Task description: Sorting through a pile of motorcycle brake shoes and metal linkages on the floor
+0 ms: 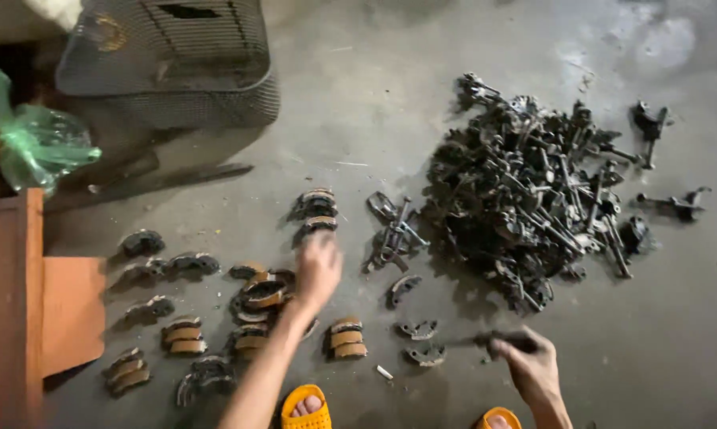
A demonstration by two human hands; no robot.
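While both arms reach out over the concrete floor (358, 95), the scene reads so, nearest first:

Feet: two orange sandals (304, 407) at the near edge of the floor, toes showing in the left one.
Right hand: the right hand (533, 367) has its fingers pressed around a dark, slim tool (498, 340) that points left; low near the sandals.
Left hand: the left hand (317, 268) is blurred, held just above the curved shoes; whether its fingers are spread or pinching anything I cannot tell.
Curved shoes: brown-lined curved brake shoes (263, 294) lie in small stacks across the near-left floor, under and beside the left hand.
Loose parts: a few dark metal pieces (394, 234) between hand and heap.
Heap: a big pile of dark metal parts (525, 199) right of centre.
Far left: a wire basket (168, 63) and a green plastic bag (32, 143).
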